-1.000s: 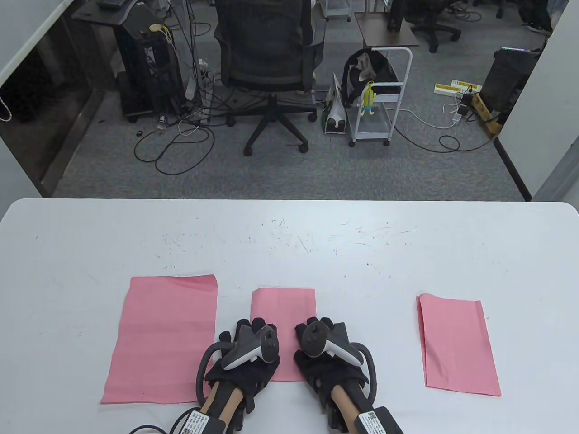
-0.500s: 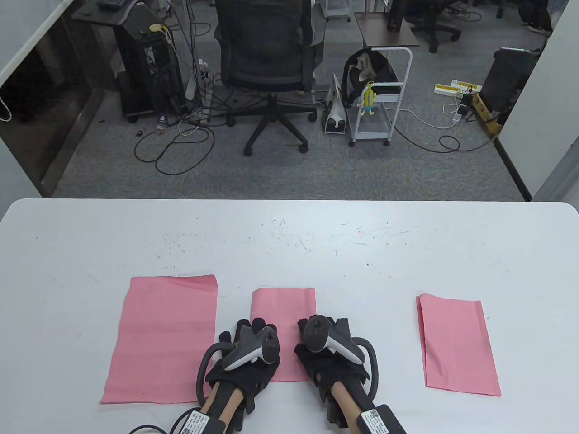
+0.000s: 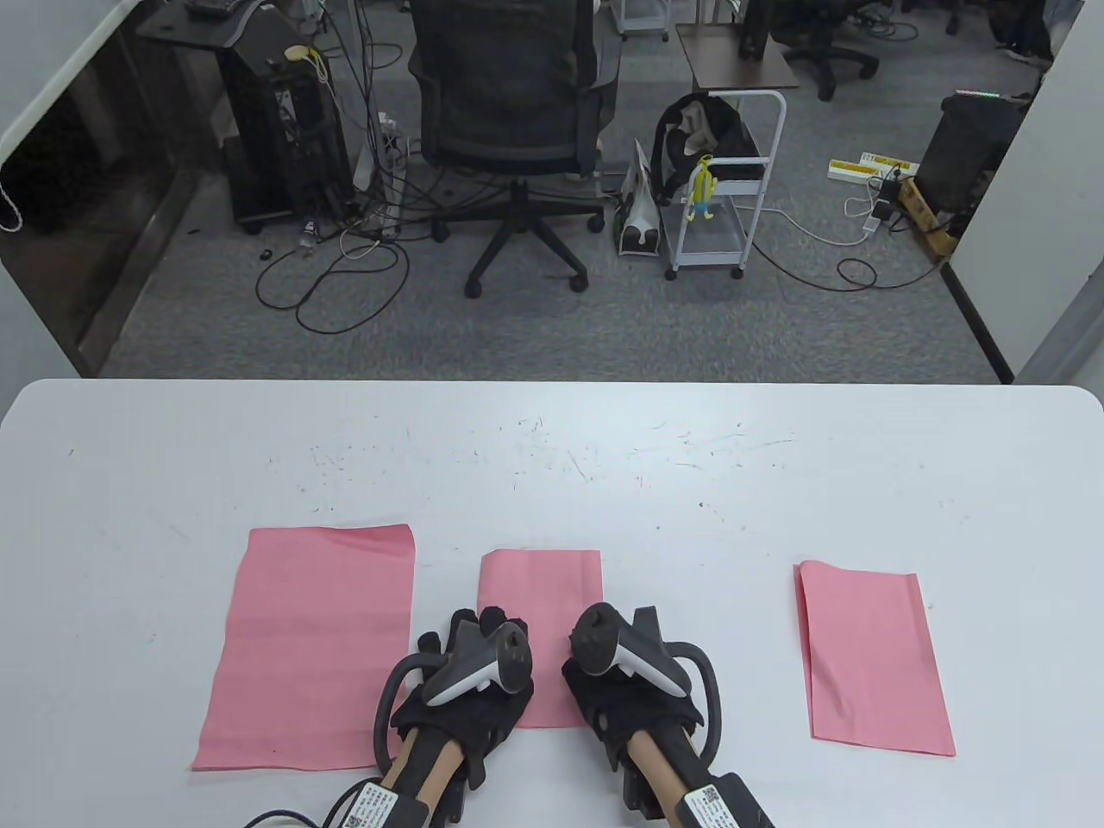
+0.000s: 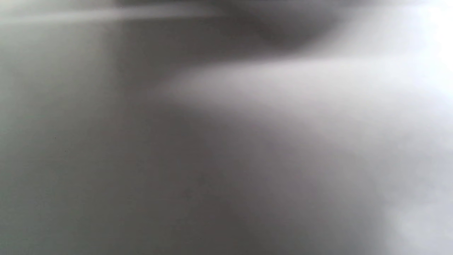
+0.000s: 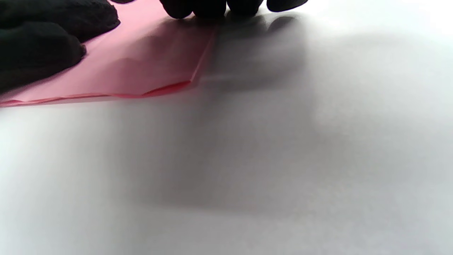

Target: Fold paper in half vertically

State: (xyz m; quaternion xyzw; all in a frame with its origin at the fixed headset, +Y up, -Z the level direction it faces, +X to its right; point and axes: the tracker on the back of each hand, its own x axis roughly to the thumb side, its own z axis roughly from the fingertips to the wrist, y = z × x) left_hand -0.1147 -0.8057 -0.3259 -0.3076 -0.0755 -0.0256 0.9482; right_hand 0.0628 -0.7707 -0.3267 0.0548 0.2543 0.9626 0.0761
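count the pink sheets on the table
3. A wide sheet lies on the left, a narrow sheet in the middle under the left hand and right hand, and another sheet on the right.

Both gloved hands lie low, palms down, side by side and just apart. The left hand (image 3: 461, 681) spreads its fingers forward; the right hand (image 3: 625, 686) angles slightly inward, its fingertips (image 5: 208, 7) pressing down.
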